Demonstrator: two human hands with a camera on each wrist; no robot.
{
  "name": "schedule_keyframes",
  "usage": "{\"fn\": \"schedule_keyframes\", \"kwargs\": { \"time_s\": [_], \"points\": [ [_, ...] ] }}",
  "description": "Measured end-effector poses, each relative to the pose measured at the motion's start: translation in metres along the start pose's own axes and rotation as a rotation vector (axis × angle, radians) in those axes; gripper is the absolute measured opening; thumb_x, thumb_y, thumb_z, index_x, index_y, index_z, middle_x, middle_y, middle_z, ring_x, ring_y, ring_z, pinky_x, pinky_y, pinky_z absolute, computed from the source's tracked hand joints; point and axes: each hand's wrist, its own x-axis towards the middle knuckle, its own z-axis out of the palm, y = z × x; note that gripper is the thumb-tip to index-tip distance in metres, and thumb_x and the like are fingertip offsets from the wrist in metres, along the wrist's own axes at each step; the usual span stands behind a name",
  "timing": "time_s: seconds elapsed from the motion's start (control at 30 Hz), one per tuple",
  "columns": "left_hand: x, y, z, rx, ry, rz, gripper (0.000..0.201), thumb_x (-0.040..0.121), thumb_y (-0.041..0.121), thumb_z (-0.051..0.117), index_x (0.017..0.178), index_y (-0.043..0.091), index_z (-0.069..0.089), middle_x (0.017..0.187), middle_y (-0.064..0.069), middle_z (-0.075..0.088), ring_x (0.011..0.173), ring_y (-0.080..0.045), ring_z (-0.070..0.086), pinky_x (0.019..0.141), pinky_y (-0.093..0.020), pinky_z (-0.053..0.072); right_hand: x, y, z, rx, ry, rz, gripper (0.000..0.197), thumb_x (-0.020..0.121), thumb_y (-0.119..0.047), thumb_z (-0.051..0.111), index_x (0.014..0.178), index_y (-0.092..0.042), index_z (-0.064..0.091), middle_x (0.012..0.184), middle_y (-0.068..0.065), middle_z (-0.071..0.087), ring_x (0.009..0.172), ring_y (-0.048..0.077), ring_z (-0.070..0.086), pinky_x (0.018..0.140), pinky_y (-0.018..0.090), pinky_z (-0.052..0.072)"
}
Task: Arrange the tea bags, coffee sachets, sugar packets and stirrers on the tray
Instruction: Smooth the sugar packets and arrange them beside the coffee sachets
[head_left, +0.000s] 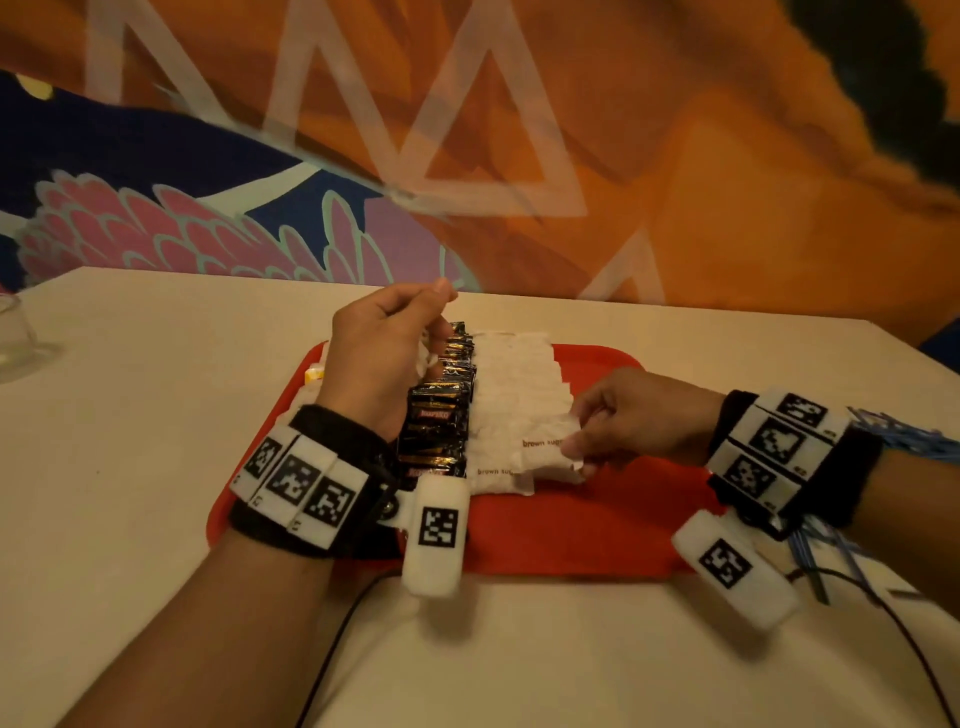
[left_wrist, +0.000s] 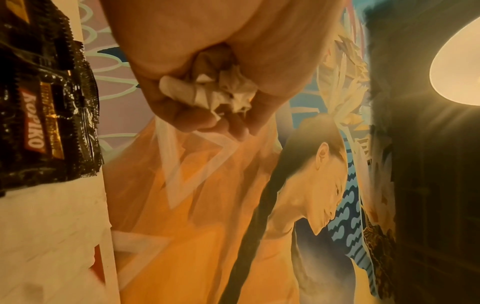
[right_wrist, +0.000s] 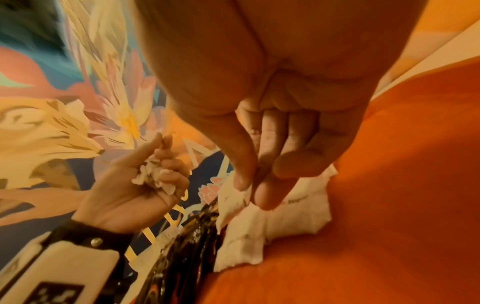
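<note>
A red tray (head_left: 571, 540) lies on the white table. On it runs a row of black coffee sachets (head_left: 441, 415) and, to its right, a row of white brown-sugar packets (head_left: 514, 384). My left hand (head_left: 428, 345) hovers over the far end of the sachets, fingers curled round a bunch of crumpled white packets (left_wrist: 215, 90). My right hand (head_left: 576, 441) pinches the right edge of a near sugar packet (head_left: 540, 447) between thumb and fingers; the pinched packet (right_wrist: 285, 216) lies on the row. Tea bags are mostly hidden under my left wrist.
A bundle of blue stirrers (head_left: 904, 431) lies on the table behind my right wrist. A clear glass (head_left: 21, 338) stands at the far left edge. A yellow item (head_left: 314, 373) peeks out at the tray's left rim. A painted wall rises right behind the table.
</note>
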Motion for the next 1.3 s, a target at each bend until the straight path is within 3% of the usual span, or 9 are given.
{"fn": "schedule_keyframes", "kwargs": {
  "time_s": [0.2, 0.33, 0.47, 0.57, 0.67, 0.8, 0.97, 1.1, 1.3],
  "points": [
    [0.001, -0.002, -0.001, -0.015, -0.012, -0.018, 0.014, 0.095, 0.022, 0.066, 0.091, 0.011, 0.073, 0.061, 0.003, 0.055, 0.057, -0.010, 0.052, 0.044, -0.021, 0.042, 0.004, 0.005, 0.008, -0.109, 0.012, 0.139, 0.013, 0.086, -0.016, 0.076, 0.092, -0.008, 0.068, 0.078, 0.005, 0.076, 0.074, 0.016, 0.072, 0.072, 0.031, 0.056],
    [0.003, -0.003, -0.003, -0.017, -0.023, -0.028, 0.015, 0.095, 0.024, 0.067, 0.092, 0.011, 0.073, 0.063, 0.003, 0.056, 0.059, -0.009, 0.054, 0.046, -0.022, 0.044, 0.005, 0.004, 0.014, -0.550, 0.087, 0.127, 0.024, 0.083, -0.036, 0.077, 0.089, -0.016, 0.065, 0.089, 0.002, 0.073, 0.077, 0.011, 0.065, 0.066, 0.025, 0.049],
    [0.005, -0.003, -0.005, -0.025, -0.024, -0.033, 0.015, 0.095, 0.024, 0.066, 0.090, 0.012, 0.073, 0.062, 0.004, 0.057, 0.059, -0.008, 0.055, 0.048, -0.024, 0.044, 0.002, -0.002, 0.011, -0.688, 0.176, 0.054, 0.037, 0.078, -0.045, 0.078, 0.092, -0.021, 0.054, 0.089, -0.004, 0.060, 0.077, 0.013, 0.054, 0.059, 0.025, 0.039],
    [0.006, -0.003, -0.005, -0.035, -0.025, -0.040, 0.016, 0.095, 0.024, 0.066, 0.088, 0.012, 0.072, 0.063, 0.003, 0.057, 0.059, -0.008, 0.055, 0.048, -0.024, 0.045, -0.003, -0.009, 0.007, -0.651, 0.281, -0.156, 0.030, 0.079, -0.039, 0.079, 0.084, -0.024, 0.053, 0.080, -0.009, 0.056, 0.072, 0.009, 0.052, 0.059, 0.025, 0.037],
    [0.005, -0.004, -0.004, -0.035, -0.030, -0.041, 0.016, 0.096, 0.024, 0.066, 0.088, 0.012, 0.072, 0.063, 0.004, 0.057, 0.060, -0.008, 0.055, 0.049, -0.024, 0.045, -0.003, -0.016, 0.014, -0.679, 0.203, -0.286, 0.014, 0.085, -0.029, 0.076, 0.083, -0.026, 0.063, 0.072, -0.012, 0.057, 0.066, 0.002, 0.051, 0.059, 0.020, 0.037],
    [0.006, -0.005, -0.005, -0.025, -0.035, -0.046, 0.015, 0.096, 0.024, 0.065, 0.088, 0.013, 0.073, 0.066, 0.004, 0.058, 0.063, -0.009, 0.056, 0.051, -0.023, 0.046, 0.004, -0.013, 0.025, -0.749, 0.039, -0.229, 0.015, 0.087, -0.025, 0.073, 0.102, -0.027, 0.070, 0.095, -0.010, 0.065, 0.084, 0.009, 0.060, 0.072, 0.026, 0.050],
    [0.007, -0.006, -0.005, -0.046, -0.065, -0.063, 0.019, 0.097, 0.025, 0.063, 0.090, 0.009, 0.071, 0.069, 0.001, 0.057, 0.062, -0.010, 0.055, 0.050, -0.023, 0.045, 0.002, -0.014, 0.018, -0.782, 0.049, -0.267, 0.023, 0.089, -0.034, 0.070, 0.111, -0.033, 0.065, 0.108, -0.011, 0.062, 0.086, 0.006, 0.056, 0.075, 0.025, 0.047],
    [0.007, -0.007, -0.003, -0.148, -0.122, -0.132, 0.026, 0.099, 0.031, 0.058, 0.091, 0.007, 0.067, 0.069, 0.000, 0.058, 0.062, -0.010, 0.054, 0.052, -0.022, 0.046, -0.002, -0.029, 0.004, -0.647, 0.149, -0.323, 0.024, 0.082, -0.042, 0.077, 0.100, -0.039, 0.061, 0.098, -0.018, 0.059, 0.085, 0.003, 0.060, 0.078, 0.028, 0.051],
    [0.007, -0.005, -0.003, -0.279, -0.164, -0.241, 0.036, 0.100, 0.041, 0.051, 0.092, 0.010, 0.065, 0.073, 0.000, 0.063, 0.064, -0.011, 0.058, 0.058, -0.022, 0.051, -0.001, -0.056, 0.008, -0.447, 0.446, -0.618, 0.011, 0.081, -0.029, 0.080, 0.085, -0.024, 0.070, 0.072, -0.019, 0.060, 0.068, -0.001, 0.058, 0.060, 0.010, 0.039]
  ]
}}
